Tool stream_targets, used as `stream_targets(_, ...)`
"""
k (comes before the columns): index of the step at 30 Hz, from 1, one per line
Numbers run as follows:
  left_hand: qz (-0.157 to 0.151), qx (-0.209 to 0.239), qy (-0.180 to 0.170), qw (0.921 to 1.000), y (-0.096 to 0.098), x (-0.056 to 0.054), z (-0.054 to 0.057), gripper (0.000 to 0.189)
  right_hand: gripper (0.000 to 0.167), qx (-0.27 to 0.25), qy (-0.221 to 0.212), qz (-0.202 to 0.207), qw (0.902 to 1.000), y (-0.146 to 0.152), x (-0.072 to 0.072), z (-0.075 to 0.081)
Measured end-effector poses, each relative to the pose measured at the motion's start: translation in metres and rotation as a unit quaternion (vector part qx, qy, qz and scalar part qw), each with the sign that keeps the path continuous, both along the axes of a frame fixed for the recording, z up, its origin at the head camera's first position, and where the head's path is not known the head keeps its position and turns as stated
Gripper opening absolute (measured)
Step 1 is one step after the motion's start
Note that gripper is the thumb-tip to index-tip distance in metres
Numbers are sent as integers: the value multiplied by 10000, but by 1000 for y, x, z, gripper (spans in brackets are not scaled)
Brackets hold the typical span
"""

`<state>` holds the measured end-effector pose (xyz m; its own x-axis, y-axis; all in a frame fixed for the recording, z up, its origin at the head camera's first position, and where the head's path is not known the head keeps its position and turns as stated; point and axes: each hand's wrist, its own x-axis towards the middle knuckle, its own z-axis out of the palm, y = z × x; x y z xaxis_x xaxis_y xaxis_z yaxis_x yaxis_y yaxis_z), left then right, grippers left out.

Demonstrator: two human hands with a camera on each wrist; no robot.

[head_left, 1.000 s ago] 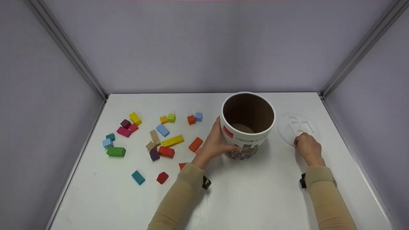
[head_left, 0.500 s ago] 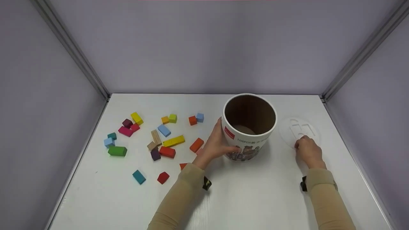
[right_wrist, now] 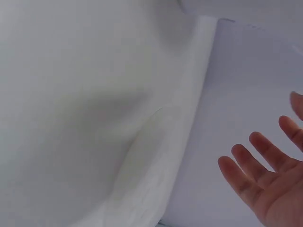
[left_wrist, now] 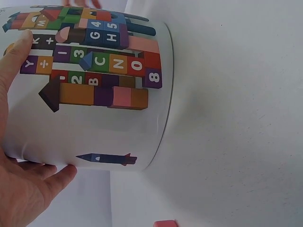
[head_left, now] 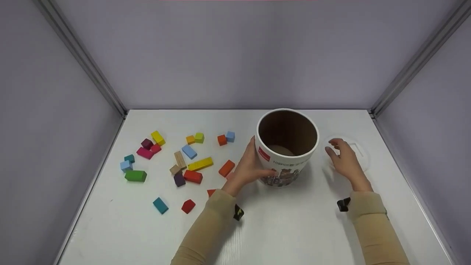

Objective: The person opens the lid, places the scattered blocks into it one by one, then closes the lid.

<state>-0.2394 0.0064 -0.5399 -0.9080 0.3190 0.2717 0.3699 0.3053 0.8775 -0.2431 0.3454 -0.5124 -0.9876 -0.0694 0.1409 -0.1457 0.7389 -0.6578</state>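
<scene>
A white cylindrical bucket [head_left: 272, 162] printed with coloured blocks stands upright on the table, its brown inside showing no blocks. My left hand [head_left: 245, 167] grips its left side, thumb across the front and fingers round the back; the left wrist view shows the hand [left_wrist: 23, 189] against the printed wall. Right of the bucket, a clear round plastic lid [head_left: 362, 156] lies flat. Above it hovers my right hand [head_left: 346, 160], thumb and fingers apart, holding nothing. In the right wrist view the right hand's fingers [right_wrist: 241, 175] are spread.
Several coloured wooden blocks lie scattered over the table's left half, among them a green block [head_left: 135, 176], a yellow block [head_left: 200, 163] and a teal block [head_left: 160, 205]. Grey walls enclose the white table [head_left: 287, 232] at the back and sides.
My right hand has risen off the lid and moved slightly up and left, its curled fingers opening out. The left hand keeps its grip on the bucket.
</scene>
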Motion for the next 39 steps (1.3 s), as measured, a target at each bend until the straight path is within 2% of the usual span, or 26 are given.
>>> stream_targets(3,-3,-4,40,10000,0,0,-1,133,47,-872,77,139,9961,-18,1,17)
stream_targets(5,-26,33,63,10000,0,-1,-1,132,47,-1459,28,286,9889,-29,4,28)
stream_targets(7,-43,86,75,9999,0,-1,-1,132,47,-2055,-45,486,9774,-42,10,41)
stream_targets(11,-121,214,252,9994,-1,-2,-2,133,51,-2910,-137,882,9526,-59,14,51)
stream_targets(15,-155,251,386,9988,0,-3,-2,134,54,-3216,-160,978,9417,-67,13,49)
stream_targets(20,-137,237,376,9989,0,-3,-3,134,54,-3231,-346,797,9424,-70,11,47)
stream_targets(26,-205,326,378,9985,0,-2,-5,133,54,-3449,-605,589,9348,-70,8,41)
stream_targets(28,-208,328,320,9987,0,-1,-5,132,54,-3582,-666,569,9295,-70,8,38)
stream_targets(34,-132,291,212,9993,0,0,-3,130,58,-4173,-836,721,9020,-72,6,28)
stream_targets(39,-136,308,232,9992,0,-1,-4,132,64,-4355,-943,661,8928,-74,5,21)
